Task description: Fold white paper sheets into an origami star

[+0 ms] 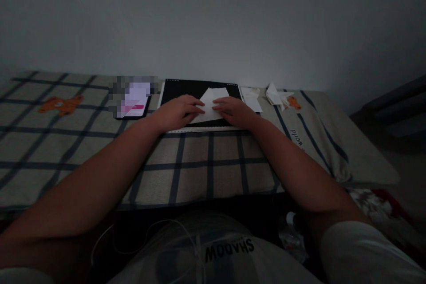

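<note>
A white sheet of paper (pixel 214 94), its top corners slanting as if folded, lies on a black board or pad (pixel 176 88) with small holes along its edges. My left hand (pixel 178 112) rests on the paper's left side with fingers stretched toward the middle. From the right, my right hand (pixel 234 111) lies over the paper's other side, its fingers extended and slightly bent. Both hands are open and press flat from above. Parts of the paper's left and right edges are hidden beneath the fingers.
A phone (pixel 135 104) with a lit screen lies left of the board. To the right are more white paper (pixel 253 97) and a folded paper shape (pixel 273 94). A checked cloth (pixel 196 159) covers the table against a grey wall (pixel 213 22). Below stands a clear bottle (pixel 291 235).
</note>
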Motion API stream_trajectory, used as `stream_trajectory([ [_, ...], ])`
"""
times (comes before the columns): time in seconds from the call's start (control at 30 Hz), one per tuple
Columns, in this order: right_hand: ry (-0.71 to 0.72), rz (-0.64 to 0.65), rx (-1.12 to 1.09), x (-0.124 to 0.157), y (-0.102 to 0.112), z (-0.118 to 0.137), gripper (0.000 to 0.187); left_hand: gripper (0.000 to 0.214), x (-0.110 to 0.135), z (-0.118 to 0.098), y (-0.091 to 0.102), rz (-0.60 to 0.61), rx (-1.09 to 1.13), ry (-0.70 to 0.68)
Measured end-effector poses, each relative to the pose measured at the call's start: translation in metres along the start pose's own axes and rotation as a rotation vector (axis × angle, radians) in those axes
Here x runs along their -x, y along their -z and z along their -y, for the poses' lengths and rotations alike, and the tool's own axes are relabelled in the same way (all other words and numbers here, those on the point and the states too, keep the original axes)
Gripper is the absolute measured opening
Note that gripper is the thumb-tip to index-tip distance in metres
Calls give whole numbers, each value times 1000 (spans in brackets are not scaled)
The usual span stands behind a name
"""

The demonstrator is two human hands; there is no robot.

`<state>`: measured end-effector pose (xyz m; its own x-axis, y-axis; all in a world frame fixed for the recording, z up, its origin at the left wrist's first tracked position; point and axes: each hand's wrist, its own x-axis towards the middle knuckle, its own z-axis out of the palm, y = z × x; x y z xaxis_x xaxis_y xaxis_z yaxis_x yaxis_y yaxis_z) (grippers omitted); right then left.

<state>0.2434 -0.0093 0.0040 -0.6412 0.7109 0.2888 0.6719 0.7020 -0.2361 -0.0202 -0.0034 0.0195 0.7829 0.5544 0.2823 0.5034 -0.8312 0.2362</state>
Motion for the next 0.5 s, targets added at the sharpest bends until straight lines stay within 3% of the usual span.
stream_trajectory([
  [0.3,-4,-18,-32,-1,1,-2,30,40,1,25,-1,-105,46,114],
  [0.5,-33,-19,-62,2,1,-1,27,38,3,33,3,-87,77,137],
])
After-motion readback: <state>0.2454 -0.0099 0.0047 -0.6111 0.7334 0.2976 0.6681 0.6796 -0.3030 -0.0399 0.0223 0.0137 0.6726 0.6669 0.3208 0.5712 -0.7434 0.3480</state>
